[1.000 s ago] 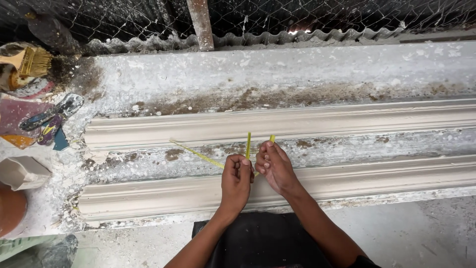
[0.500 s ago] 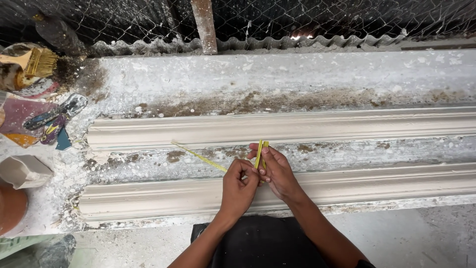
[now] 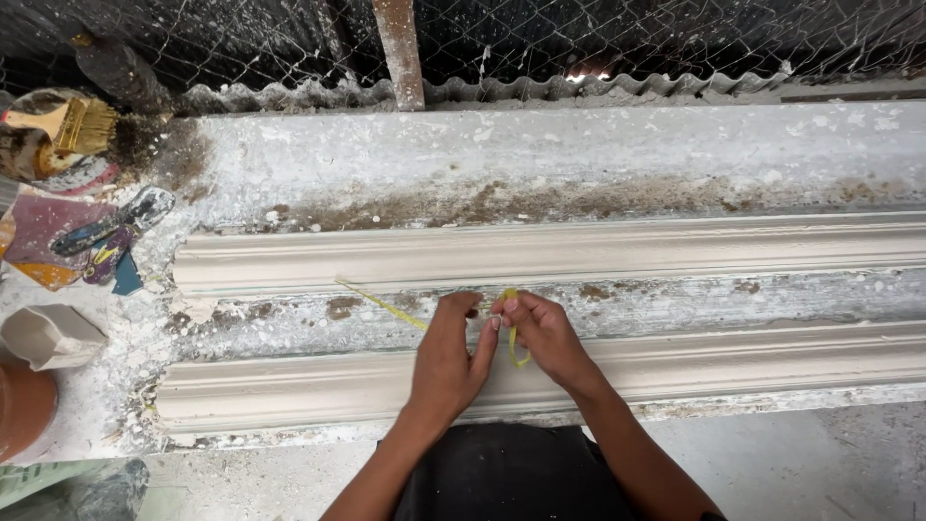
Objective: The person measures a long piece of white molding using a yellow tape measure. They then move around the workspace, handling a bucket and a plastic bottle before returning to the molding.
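At the far left a brush (image 3: 72,123) with pale yellow bristles rests on a round, paint-smeared tin, and below it a small trowel (image 3: 114,230) with a blue handle lies on a stained board; lower still sits a crumpled whitish cup (image 3: 48,336). From there a rough, plaster-spattered workbench (image 3: 540,164) runs rightward, grey-white with brown crusty patches. Two long plaster mouldings lie across it, both smooth, cream-coloured and ridged lengthwise: the far moulding (image 3: 579,253) and the near moulding (image 3: 289,391), with a gritty strip of bench between them. A thin yellow strip (image 3: 381,304) slants over that strip of bench, from the far moulding's edge down toward the hands. The left hand (image 3: 451,352) lies over the near moulding, fingers bent, its fingertips pinching the strip's end. Just beside it, fingertips nearly touching, the right hand (image 3: 543,333) pinches the same yellow material, a small loop (image 3: 517,349) of which hangs under its thumb. Behind the bench stand a corrugated sheet edge and wire mesh (image 3: 627,39).
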